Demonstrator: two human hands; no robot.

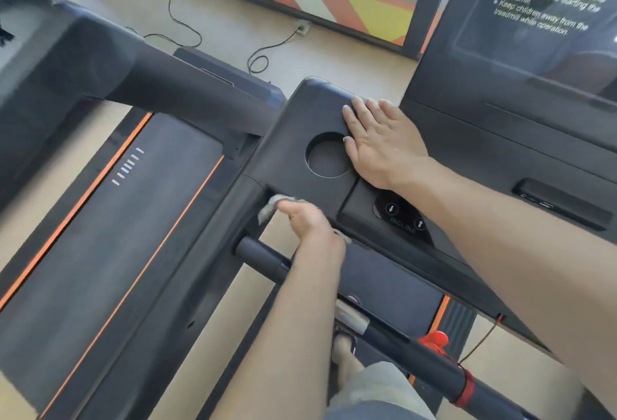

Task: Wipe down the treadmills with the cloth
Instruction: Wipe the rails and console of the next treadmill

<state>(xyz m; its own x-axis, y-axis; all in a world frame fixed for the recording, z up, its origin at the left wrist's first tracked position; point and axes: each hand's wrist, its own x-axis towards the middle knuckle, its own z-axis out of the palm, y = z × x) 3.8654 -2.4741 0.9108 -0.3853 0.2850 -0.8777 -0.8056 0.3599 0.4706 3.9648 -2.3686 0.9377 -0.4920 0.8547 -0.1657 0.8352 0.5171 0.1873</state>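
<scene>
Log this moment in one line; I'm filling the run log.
left hand: grips cloth | right hand: flat on console

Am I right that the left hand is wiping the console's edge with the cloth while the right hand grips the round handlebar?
Not quite. In the head view the right hand rests flat on the console beside the round cup holder, its fingers straight; it does not grip the handlebar. The rest holds: the left hand holds the cloth at the console's edge.
</scene>
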